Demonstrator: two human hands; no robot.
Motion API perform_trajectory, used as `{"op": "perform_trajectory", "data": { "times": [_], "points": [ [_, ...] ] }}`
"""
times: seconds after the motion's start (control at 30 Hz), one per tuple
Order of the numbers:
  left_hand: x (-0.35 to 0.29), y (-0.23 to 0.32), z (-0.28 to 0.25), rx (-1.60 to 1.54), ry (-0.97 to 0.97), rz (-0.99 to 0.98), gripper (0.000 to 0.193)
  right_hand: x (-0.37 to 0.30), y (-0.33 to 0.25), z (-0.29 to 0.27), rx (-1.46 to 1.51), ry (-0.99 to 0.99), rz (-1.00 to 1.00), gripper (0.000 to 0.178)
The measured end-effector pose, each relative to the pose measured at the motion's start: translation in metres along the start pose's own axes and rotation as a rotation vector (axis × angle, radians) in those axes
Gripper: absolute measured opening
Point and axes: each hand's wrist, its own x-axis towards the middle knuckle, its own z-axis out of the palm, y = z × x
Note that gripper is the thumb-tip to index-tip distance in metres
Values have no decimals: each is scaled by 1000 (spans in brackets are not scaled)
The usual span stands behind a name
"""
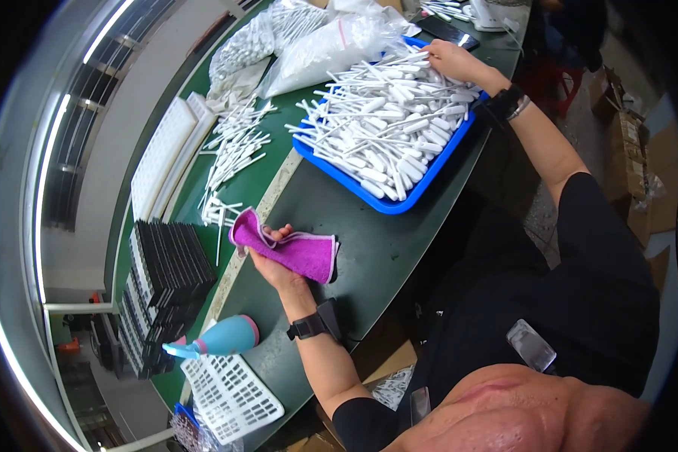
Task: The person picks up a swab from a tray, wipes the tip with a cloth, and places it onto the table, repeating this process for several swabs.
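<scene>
My left hand [273, 260] is closed around a purple cloth [309, 255] with a pale edge, held over the dark green table; part of the cloth folds over beside the thumb. Ahead and to the right, a blue tray [408, 203] is heaped with white sticks [384, 113] that have thicker, rounded ends. My right hand [453, 62] reaches to the tray's far right corner, its fingers bent together against the heap. What those fingertips hold, if anything, is hidden.
Loose white sticks [237, 147], clear plastic bags [328, 56] and white perforated panels [162, 154] lie along the table's far side. At left stand stacked black trays [169, 264], a blue spray bottle [230, 336] and a white grid basket [233, 395]. Cardboard boxes [627, 154] stand at right.
</scene>
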Motion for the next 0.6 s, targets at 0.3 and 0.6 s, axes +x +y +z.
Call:
{"op": "perform_trajectory", "data": {
  "times": [0.3,0.6],
  "points": [
    [11,-1,7,49,97,59,46,20,-74,-50,87,125,-511,29],
    [-5,5,9,187,273,190,57,96,-394,123,131,-323,-1041,21]
  ]
}}
